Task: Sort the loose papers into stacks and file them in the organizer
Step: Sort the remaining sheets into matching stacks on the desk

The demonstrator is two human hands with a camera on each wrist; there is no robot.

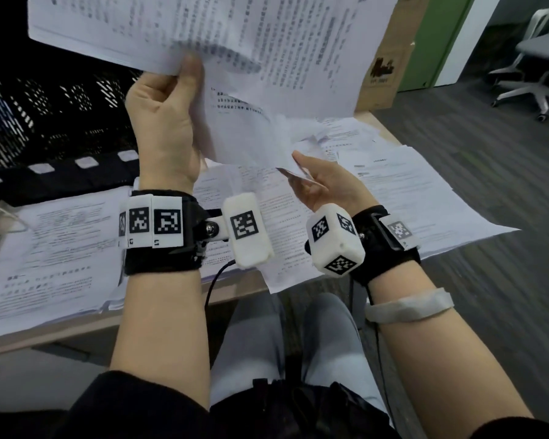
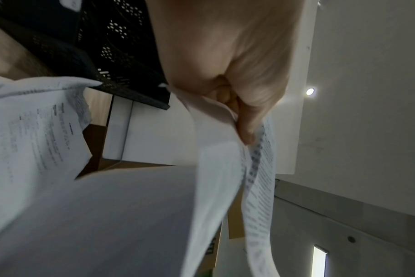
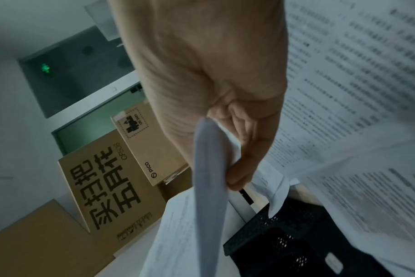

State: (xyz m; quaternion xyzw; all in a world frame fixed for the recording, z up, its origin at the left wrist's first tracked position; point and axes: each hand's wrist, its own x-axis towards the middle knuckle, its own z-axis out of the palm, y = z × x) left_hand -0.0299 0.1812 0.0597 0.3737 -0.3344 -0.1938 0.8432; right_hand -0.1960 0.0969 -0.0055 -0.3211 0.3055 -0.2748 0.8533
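My left hand [image 1: 184, 74] is raised above the desk and grips a sheaf of printed papers [image 1: 267, 42] by its lower edge. The left wrist view shows its thumb [image 2: 245, 131] pressed on the sheets. Lower and to the right, my right hand [image 1: 305, 174] pinches the corner of a sheet [image 1: 295, 176] between thumb and fingers. That sheet [image 3: 209, 168] is edge-on in the right wrist view. More loose papers [image 1: 61, 248] cover the desk. The black mesh organizer [image 1: 61, 99] stands at the back left, behind my left hand.
Printed sheets [image 1: 409, 191] overhang the desk's right edge. The wooden desk [image 1: 45, 337] ends just in front of my lap. Cardboard boxes [image 1: 387, 68] stand behind the desk at the right, and a white office chair [image 1: 533, 58] sits on the floor beyond.
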